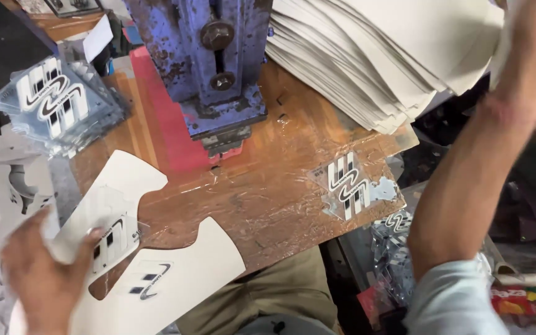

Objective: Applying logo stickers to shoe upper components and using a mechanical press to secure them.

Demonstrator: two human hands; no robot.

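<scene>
My left hand (41, 273) at the lower left grips a white die-cut card (175, 273) with a striped printed mark, thumb pressed on top of it. The card lies half over the front edge of a brown, tape-covered board (262, 192). My right arm reaches up at the right; my right hand (531, 56) is at the top right corner against a tall fanned stack of white cards (373, 56), its fingers out of sight. A blue, rusty punch press (215, 68) stands at the board's back, its foot just above the board.
A pile of clear packets with the striped mark (57, 102) sits at the left. One such packet (348, 183) lies on the board's right side, with more (398, 248) below the edge. White cut-out scraps (7, 180) lie far left. A red and green wrapper (519, 301) is at lower right.
</scene>
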